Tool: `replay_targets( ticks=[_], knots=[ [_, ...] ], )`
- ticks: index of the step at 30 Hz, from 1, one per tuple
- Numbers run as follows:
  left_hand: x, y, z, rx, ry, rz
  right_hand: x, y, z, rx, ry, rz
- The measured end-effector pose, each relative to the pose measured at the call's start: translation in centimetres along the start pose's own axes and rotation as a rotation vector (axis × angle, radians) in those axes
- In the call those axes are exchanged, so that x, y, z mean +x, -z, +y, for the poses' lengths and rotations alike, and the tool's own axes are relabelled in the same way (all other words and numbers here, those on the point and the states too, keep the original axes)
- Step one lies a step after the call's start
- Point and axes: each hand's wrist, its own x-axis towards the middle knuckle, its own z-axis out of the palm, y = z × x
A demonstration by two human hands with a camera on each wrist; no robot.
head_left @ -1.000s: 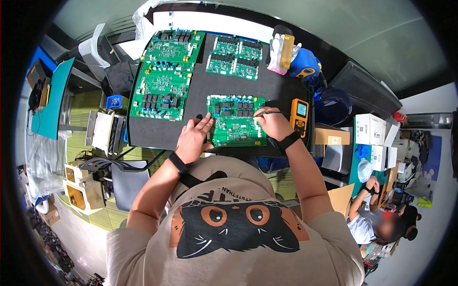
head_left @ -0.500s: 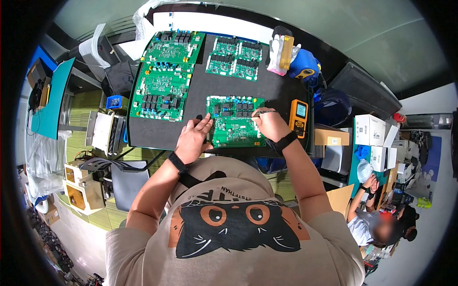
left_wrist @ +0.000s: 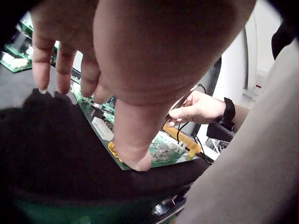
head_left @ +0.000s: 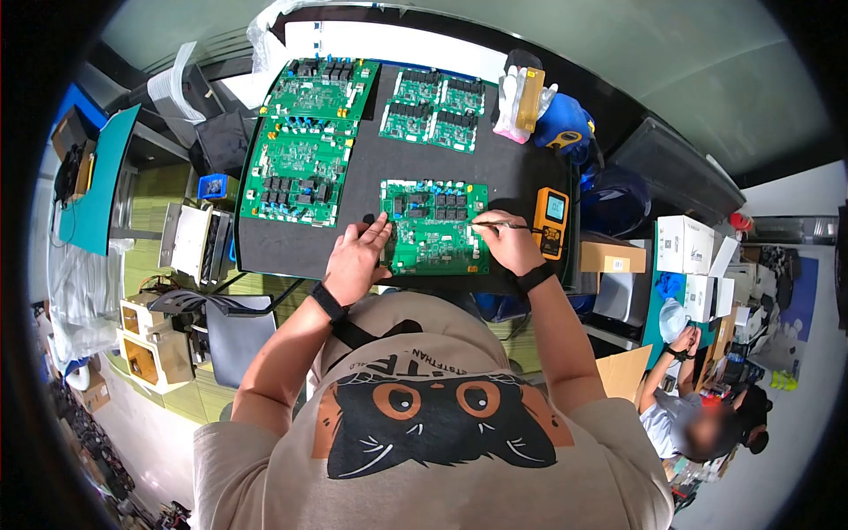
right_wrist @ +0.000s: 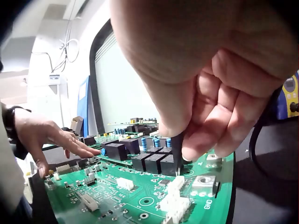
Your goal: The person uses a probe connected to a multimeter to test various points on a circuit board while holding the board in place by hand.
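Note:
A green circuit board (head_left: pixel 437 249) with black relays (right_wrist: pixel 153 163), blue components and white connectors lies on the dark table in front of the person. On its left edge rests my left hand (head_left: pixel 355 258), fingers extended, with the thumb pressing at the near left corner. My right hand (head_left: pixel 512 244) pinches a slim black pointed tool (head_left: pixel 502 224) above the board's right side. In the right wrist view the tool's fine metal tip stands close beside a relay and a white connector (right_wrist: pixel 176 185). A black cable (right_wrist: pixel 256 144) hangs near that hand.
Larger green boards (head_left: pixel 296 168) lie at the table's left, smaller ones (head_left: pixel 433 110) at the back. An orange meter (head_left: pixel 551 221) with a lit display is right of my right hand. White gloves (head_left: pixel 511 97) and a blue device (head_left: pixel 565 124) stand back right. Another person sits far right.
My right hand and the tool have moved a little toward the person along the board's right side. The left hand has stayed in place on the board's edge.

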Motion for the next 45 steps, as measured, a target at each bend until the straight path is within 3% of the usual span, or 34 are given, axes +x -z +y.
replay_targets(
  ticks=[7,13,17,25,27,32,37,41,45],
  knots=[
    [0.0,-0.2,0.8,0.069,0.025,0.011,-0.3,0.4,0.8,0.093,-0.054,-0.055],
    [0.3,-0.7,2.8,0.031,0.158,-0.026,-0.4,1.1,1.9,0.196,-0.152,-0.061],
    [0.5,-0.9,4.0,0.033,0.258,-0.041,0.6,2.6,1.5,0.198,-0.109,-0.081],
    [0.6,-0.8,4.7,0.002,0.303,-0.032,2.9,3.4,3.6,0.163,0.071,-0.299],
    [0.6,-1.1,4.9,0.001,0.309,0.004,3.1,3.0,3.7,0.218,0.134,-0.254],
    [0.6,-1.4,5.4,-0.040,0.359,0.038,2.8,2.8,2.8,0.239,0.054,-0.234],
    [0.6,-1.2,5.5,-0.069,0.376,0.047,1.2,1.5,1.3,0.233,-0.106,-0.010],
    [0.7,-1.2,5.7,-0.084,0.386,0.054,-0.9,-0.6,0.9,0.284,-0.102,0.185],
    [0.7,-1.1,5.5,-0.088,0.370,0.051,-1.8,-1.6,0.4,0.337,-0.127,0.228]
  ],
)
